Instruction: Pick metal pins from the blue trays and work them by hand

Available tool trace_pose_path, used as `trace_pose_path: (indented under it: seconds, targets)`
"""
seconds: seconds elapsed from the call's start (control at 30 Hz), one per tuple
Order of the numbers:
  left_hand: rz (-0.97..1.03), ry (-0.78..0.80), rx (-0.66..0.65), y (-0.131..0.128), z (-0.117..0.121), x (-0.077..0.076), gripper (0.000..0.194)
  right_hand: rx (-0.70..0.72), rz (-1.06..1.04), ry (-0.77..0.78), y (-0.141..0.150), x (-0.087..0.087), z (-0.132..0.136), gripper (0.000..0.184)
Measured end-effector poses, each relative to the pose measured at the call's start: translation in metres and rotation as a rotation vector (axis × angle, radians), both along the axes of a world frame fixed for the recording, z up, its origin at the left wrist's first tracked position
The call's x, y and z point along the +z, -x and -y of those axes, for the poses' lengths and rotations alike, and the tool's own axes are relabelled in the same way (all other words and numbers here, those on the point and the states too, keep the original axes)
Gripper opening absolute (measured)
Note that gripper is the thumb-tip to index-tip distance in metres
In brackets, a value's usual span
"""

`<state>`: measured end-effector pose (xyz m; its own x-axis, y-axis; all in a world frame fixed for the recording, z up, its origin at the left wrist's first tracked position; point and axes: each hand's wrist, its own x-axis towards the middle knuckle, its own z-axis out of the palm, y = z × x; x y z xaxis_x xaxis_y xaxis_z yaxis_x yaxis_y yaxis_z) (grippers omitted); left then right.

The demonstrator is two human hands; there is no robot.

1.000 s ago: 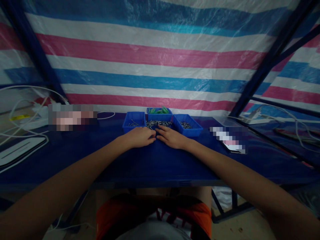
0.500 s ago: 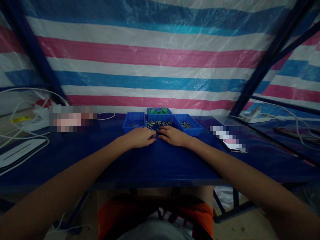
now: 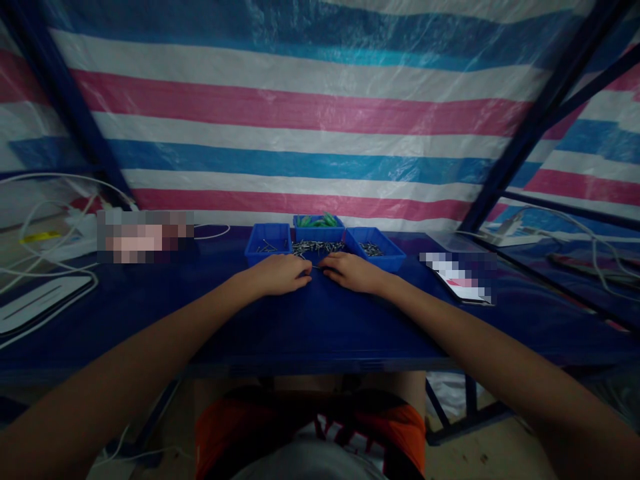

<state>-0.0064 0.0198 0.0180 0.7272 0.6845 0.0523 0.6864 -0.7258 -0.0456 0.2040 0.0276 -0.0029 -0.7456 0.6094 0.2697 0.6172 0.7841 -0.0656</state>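
**Two bare hands facing each other over a blue table**

In the head view, the left hand (image 3: pixel 286 275) and right hand (image 3: pixel 351 272) are holding their fingers half curled. A thin metal piece (image 3: pixel 316 267) is showing between their fingertips, before a heap of small metal parts (image 3: pixel 320 247); whether either is gripping it, I cannot tell. It is looking light, stiff and slick, probably suiting a fingertip pinch along its length.

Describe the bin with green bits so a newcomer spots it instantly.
Find the blue table in front of the striped sheet. Near its far edge, pick the rearmost blue bin, set back between the left bin and right bin. It alone holds green pieces; the others hold metallic ones.
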Motion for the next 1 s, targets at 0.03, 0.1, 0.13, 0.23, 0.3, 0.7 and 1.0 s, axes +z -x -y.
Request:
trace_pose_path:
  seconds: [0.03,0.1,0.13,0.23,0.3,0.7,1.0]
  targets:
    - [-0.001,-0.001,-0.001,0.000,0.000,0.000,0.021,-0.006,0.002,0.000,-0.001,0.001,0.000,0.025]
    - [-0.002,-0.006,0.000,0.000,0.000,0.000,0.021,-0.012,0.003,-0.001,-0.002,0.002,0.002,0.024]
    - [-0.002,-0.010,0.001,-0.001,0.001,0.000,0.022,-0.008,0.005,-0.001,-0.002,0.003,0.003,0.024]
    - [-0.004,-0.021,0.007,-0.002,0.001,-0.001,0.023,0.022,0.012,0.007,-0.003,0.006,0.006,0.023]
    - [-0.005,-0.028,0.012,-0.003,0.001,-0.001,0.025,0.041,0.010,0.012,-0.003,0.006,0.008,0.021]
    - [0.005,-0.076,0.016,-0.002,0.000,-0.004,0.025,0.074,0.004,0.011,0.002,0.002,0.008,0.022]
    - [0.006,-0.106,0.025,-0.003,0.000,-0.006,0.026,0.108,0.015,0.034,0.002,0.008,0.014,0.021]
